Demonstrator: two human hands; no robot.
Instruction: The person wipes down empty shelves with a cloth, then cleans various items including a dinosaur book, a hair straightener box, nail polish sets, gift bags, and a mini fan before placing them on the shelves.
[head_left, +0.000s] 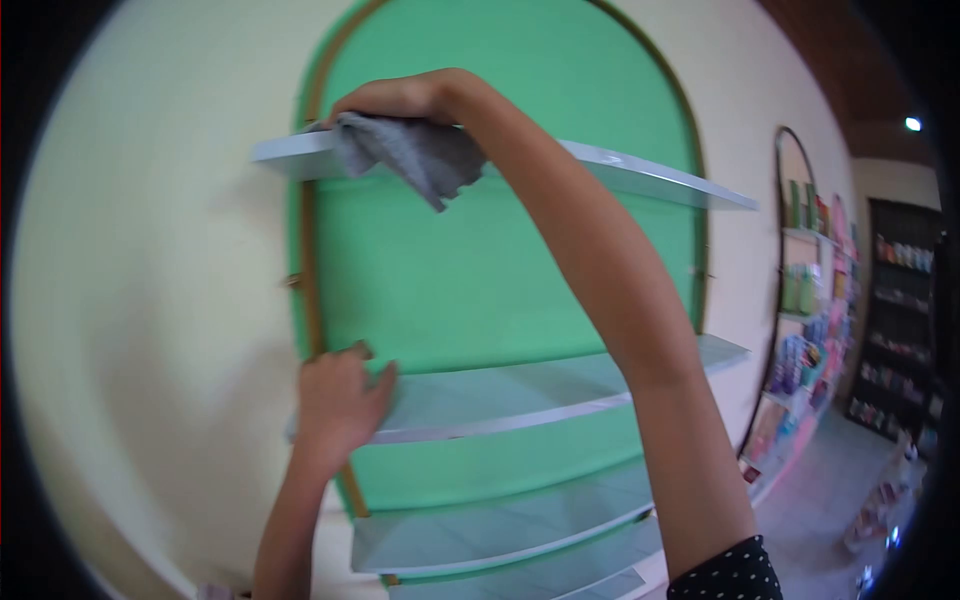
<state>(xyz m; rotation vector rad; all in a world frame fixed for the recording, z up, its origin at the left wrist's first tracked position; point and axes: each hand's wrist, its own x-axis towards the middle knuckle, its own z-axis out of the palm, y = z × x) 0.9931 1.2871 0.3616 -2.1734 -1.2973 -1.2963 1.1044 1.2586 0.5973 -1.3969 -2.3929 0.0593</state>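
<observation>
High on the top glass shelf (pixel 640 168), near its left end, the person's right hand (pixel 400 98) is closed over a grey cloth (pixel 415 152), pressing it onto the shelf's upper face. Its fingers curl down around the bunched fabric, and a loose corner of the cloth hangs below the shelf's front edge, in front of the green arched panel (pixel 470 270) behind. The right forearm slants up from the lower right of the view, across the shelves, with a dark sleeve with white dots (pixel 735 575) at its lower end. Lower down, the left hand (pixel 338 400) lies flat and open on the left end of the second glass shelf (pixel 520 395), palm down, fingers spread and holding nothing, the thumb lying along the shelf's front edge. Beneath that, a third shelf (pixel 500 530) and part of a fourth one (pixel 590 585) curve across the same green panel, which is bordered by a brown arched frame (pixel 308 250) set into a cream wall (pixel 150 300). To the right, well apart from the hands, a second arched alcove (pixel 800 300) carries shelves with bottles and packets in green, pink and blue, too small to tell apart. Beyond it stands a dark shelving unit (pixel 900 320) with more small goods, and a ceiling light (pixel 912 124) shines above.
</observation>
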